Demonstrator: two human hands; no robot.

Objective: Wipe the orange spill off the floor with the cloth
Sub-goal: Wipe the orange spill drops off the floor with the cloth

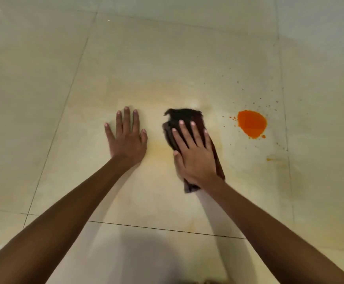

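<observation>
A bright orange spill (251,123) lies on the pale tiled floor (167,58), with small orange specks scattered around it and a faint yellow smear across the tile to its left. A dark brown cloth (182,117) lies flat on the floor left of the spill, apart from it. My right hand (193,152) presses down on the cloth with fingers spread. My left hand (126,138) rests flat on the bare floor further left, fingers apart, holding nothing.
Dark grout lines (156,228) cross the floor in front of me and along the left and right of the big tile. A small orange drip (268,159) sits below the spill. My forearms reach in from the bottom edge.
</observation>
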